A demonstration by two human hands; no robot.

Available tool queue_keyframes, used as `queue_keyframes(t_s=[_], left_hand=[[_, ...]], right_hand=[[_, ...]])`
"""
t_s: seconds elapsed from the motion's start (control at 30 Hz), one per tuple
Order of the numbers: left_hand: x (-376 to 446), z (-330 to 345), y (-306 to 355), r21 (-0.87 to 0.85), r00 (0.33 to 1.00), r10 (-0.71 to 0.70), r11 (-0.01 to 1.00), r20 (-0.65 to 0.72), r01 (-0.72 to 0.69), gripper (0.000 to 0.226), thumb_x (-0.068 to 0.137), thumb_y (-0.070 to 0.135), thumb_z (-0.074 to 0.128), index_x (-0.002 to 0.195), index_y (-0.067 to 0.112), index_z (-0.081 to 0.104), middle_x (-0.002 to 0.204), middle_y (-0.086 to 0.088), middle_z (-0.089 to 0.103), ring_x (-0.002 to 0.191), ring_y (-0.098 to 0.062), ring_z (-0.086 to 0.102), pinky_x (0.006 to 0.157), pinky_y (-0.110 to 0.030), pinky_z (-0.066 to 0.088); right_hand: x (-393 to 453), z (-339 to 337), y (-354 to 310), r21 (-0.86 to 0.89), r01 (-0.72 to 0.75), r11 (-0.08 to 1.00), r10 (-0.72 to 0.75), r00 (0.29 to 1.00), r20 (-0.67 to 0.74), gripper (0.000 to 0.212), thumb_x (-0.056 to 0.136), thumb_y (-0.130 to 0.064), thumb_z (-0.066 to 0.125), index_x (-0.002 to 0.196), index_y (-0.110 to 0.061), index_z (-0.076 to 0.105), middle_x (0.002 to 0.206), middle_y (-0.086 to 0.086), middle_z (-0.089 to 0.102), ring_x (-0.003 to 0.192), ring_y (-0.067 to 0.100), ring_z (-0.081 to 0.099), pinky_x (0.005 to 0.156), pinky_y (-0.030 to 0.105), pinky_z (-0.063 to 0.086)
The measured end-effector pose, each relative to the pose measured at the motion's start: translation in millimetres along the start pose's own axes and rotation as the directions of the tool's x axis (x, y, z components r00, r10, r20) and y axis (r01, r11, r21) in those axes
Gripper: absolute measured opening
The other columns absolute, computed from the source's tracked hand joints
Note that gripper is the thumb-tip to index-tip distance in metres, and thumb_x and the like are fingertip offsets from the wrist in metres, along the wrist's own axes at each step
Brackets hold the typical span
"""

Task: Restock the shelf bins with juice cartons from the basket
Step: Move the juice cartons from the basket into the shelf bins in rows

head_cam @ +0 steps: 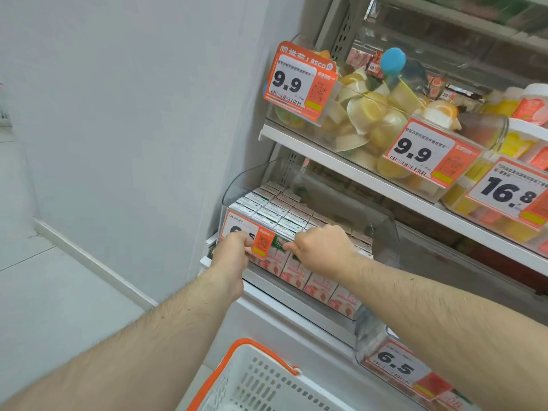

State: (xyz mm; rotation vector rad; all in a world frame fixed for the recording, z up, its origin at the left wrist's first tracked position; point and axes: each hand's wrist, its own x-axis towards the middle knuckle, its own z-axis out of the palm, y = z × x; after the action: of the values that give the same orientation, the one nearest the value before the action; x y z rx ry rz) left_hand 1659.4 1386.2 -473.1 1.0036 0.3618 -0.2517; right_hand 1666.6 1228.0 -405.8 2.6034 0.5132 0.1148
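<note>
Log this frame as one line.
left hand: pinching orange price tag | right hand: fingers curled at clear plastic bin's front edge | pink juice cartons: full | white basket

Bin (pixel 234 185) front packed with cartons (pixel 267 215)

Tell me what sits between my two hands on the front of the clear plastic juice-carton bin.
In the head view, the orange-and-white price tag lies between left hand and right hand; the left pinches it.

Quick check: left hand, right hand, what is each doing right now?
Left hand: fingers curled on the orange-and-white price tag on the clear plastic bin.
Right hand: pinching a pink-and-white juice carton.
</note>
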Motion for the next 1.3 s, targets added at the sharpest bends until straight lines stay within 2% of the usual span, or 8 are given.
queue_keyframes(t_s=[0.13, 0.27, 0.5, 0.6, 0.8, 0.97, 1.13, 1.3], left_hand=[[7, 3, -5, -0.04, 0.993, -0.102, 0.994, -0.057, 0.099, 0.024, 0.084, 0.034, 0.065, 0.101, 0.017, 0.061, 0.09, -0.007, 0.07, 0.084, -0.021, 0.066, 0.065, -0.031, 0.042], [10, 5, -9, -0.032, 0.989, -0.109, 0.994, -0.102, 0.106, 0.026, 0.086, 0.032, 0.07, 0.092, 0.015, 0.052, 0.092, -0.006, 0.059, 0.101, -0.027, 0.062, 0.088, -0.043, 0.052], [13, 7, -5, 0.004, 0.992, -0.098, 0.995, -0.084, 0.099, 0.07, 0.074, 0.044, 0.077, 0.132, 0.018, 0.047, 0.103, -0.006, 0.059, 0.106, -0.026, 0.059, 0.081, -0.048, 0.054], [13, 10, -8, 0.099, 0.985, 0.01, 0.995, -0.175, 0.008, 0.073, 0.072, 0.042, 0.08, 0.128, 0.011, 0.047, 0.11, -0.006, 0.058, 0.1, -0.024, 0.057, 0.081, -0.046, 0.053], [16, 7, -12, 0.226, 0.93, 0.201, 0.965, -0.307, -0.133, 0.087, 0.07, 0.041, 0.079, 0.139, 0.017, 0.033, 0.115, 0.001, 0.05, 0.1, -0.024, 0.055, 0.09, -0.042, 0.052], [21, 7, -16, 0.149, 0.951, 0.122, 0.985, -0.284, -0.083, 0.056, 0.078, 0.044, 0.074, 0.111, 0.016, 0.039, 0.088, 0.005, 0.052, 0.068, -0.011, 0.049, 0.066, -0.033, 0.049], [21, 10, -17, 0.129, 0.961, 0.095, 0.99, -0.26, -0.062, 0.065, 0.077, 0.051, 0.073, 0.123, 0.014, 0.046, 0.108, -0.001, 0.061, 0.086, -0.018, 0.057, 0.064, -0.035, 0.051], [0, 27, -36, 0.137, 0.988, 0.021, 0.991, -0.151, 0.0, 0.086, 0.063, 0.062, 0.077, 0.131, 0.018, 0.046, 0.114, -0.005, 0.065, 0.098, -0.023, 0.062, 0.058, -0.033, 0.054]], right_hand=[[-1, 11, -7, 0.02, 0.023, 1.0, -0.023, 1.0, 0.0, 0.051, 0.104, -0.052, 0.024, 0.079, -0.016, 0.048, 0.068, -0.005, 0.046, 0.069, 0.024, 0.054, 0.063, 0.032, 0.043], [-4, 17, -9, 0.024, 0.04, 0.999, -0.04, 0.999, -0.021, 0.052, 0.105, -0.051, 0.023, 0.069, -0.017, 0.037, 0.061, -0.007, 0.034, 0.066, 0.025, 0.048, 0.063, 0.032, 0.043], [-9, 19, -12, 0.034, 0.043, 0.998, -0.042, 0.998, -0.036, 0.048, 0.105, -0.05, 0.023, 0.08, -0.016, 0.044, 0.071, -0.003, 0.049, 0.067, 0.024, 0.047, 0.063, 0.031, 0.038], [-12, 19, -13, 0.049, 0.063, 0.997, -0.06, 0.997, -0.049, 0.048, 0.105, -0.049, 0.024, 0.08, -0.014, 0.045, 0.082, 0.004, 0.063, 0.068, 0.025, 0.047, 0.064, 0.031, 0.035], [-15, 19, -14, 0.059, 0.068, 0.996, -0.065, 0.997, -0.042, 0.049, 0.105, -0.05, 0.024, 0.079, -0.014, 0.045, 0.076, 0.0, 0.053, 0.067, 0.024, 0.049, 0.063, 0.031, 0.036], [-17, 17, -18, 0.056, 0.034, 0.998, -0.032, 0.998, -0.047, 0.045, 0.106, -0.048, 0.024, 0.081, -0.016, 0.044, 0.091, 0.004, 0.069, 0.078, 0.028, 0.062, 0.064, 0.032, 0.037], [-27, 16, -31, 0.054, -0.11, 0.992, 0.113, 0.991, -0.066, 0.015, 0.1, -0.024, 0.048, 0.11, -0.015, 0.056, 0.107, 0.006, 0.066, 0.092, 0.028, 0.063, 0.07, 0.034, 0.034], [-58, 11, -37, 0.262, -0.248, 0.933, 0.257, 0.966, 0.001, 0.037, 0.092, -0.016, 0.05, 0.128, -0.008, 0.047, 0.126, 0.014, 0.051, 0.115, 0.032, 0.05, 0.093, 0.039, 0.038]])
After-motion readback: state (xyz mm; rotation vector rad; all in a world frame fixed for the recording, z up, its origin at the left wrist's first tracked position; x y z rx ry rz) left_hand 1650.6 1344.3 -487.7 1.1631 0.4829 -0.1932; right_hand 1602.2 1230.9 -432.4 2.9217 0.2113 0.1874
